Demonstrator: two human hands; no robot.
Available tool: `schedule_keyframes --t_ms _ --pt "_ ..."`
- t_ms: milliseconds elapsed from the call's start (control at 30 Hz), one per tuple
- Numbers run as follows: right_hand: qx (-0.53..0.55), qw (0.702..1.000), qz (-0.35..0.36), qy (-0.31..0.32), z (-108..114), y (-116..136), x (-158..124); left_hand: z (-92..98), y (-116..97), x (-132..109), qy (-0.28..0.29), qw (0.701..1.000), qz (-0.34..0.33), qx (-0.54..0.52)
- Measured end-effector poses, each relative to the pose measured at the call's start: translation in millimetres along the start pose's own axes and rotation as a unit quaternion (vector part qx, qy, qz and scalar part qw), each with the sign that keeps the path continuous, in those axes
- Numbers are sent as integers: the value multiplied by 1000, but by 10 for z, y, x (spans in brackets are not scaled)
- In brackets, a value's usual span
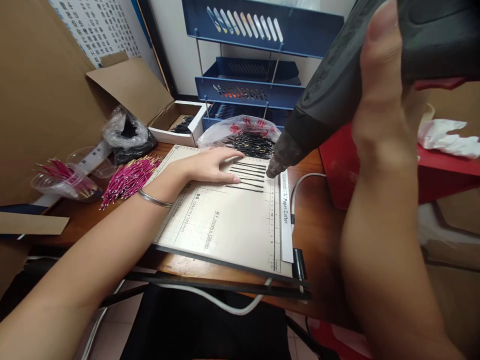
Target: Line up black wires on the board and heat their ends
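My right hand (382, 95) grips a dark heat gun (326, 95), its thumb along the top of the body. The nozzle points down and left, close to the right ends of several short black wires (252, 175). These wires lie side by side on a cream paper cutter board (240, 225) printed with grid lines and sizes. My left hand (213, 167) lies on the board with thumb and fingers stretched apart, over the left ends of the wires. A metal bangle (154, 201) circles the left wrist.
Behind the board sits a plastic bag (221, 131) of black wires, with an open white box (180, 134) beside it. Magenta wires (131, 177) are heaped at left near a clear cup (63, 185). Blue trays (247, 92) stand at the back, a red box (337, 175) at right.
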State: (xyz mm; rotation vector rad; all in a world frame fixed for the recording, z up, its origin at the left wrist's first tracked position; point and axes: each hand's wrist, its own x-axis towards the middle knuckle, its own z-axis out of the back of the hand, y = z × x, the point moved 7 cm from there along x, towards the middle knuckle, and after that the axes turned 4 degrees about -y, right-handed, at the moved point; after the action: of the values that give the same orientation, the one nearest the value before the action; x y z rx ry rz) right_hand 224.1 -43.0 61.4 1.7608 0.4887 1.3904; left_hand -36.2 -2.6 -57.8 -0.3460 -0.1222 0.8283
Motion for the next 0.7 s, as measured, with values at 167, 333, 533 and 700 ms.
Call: schedule_keyframes --t_ms 167,333,533,700 --pt "62 996 65 25 -38 55 42 3 -2 0 -1 1000 2 -12" --pt "-3 998 54 -19 12 -18 93 19 20 16 -24 999 21 -20" --pt "50 998 29 -31 -12 -125 92 23 34 15 -37 999 16 -28" --pt "11 998 61 -15 -33 -3 62 33 10 3 -28 999 21 -25"
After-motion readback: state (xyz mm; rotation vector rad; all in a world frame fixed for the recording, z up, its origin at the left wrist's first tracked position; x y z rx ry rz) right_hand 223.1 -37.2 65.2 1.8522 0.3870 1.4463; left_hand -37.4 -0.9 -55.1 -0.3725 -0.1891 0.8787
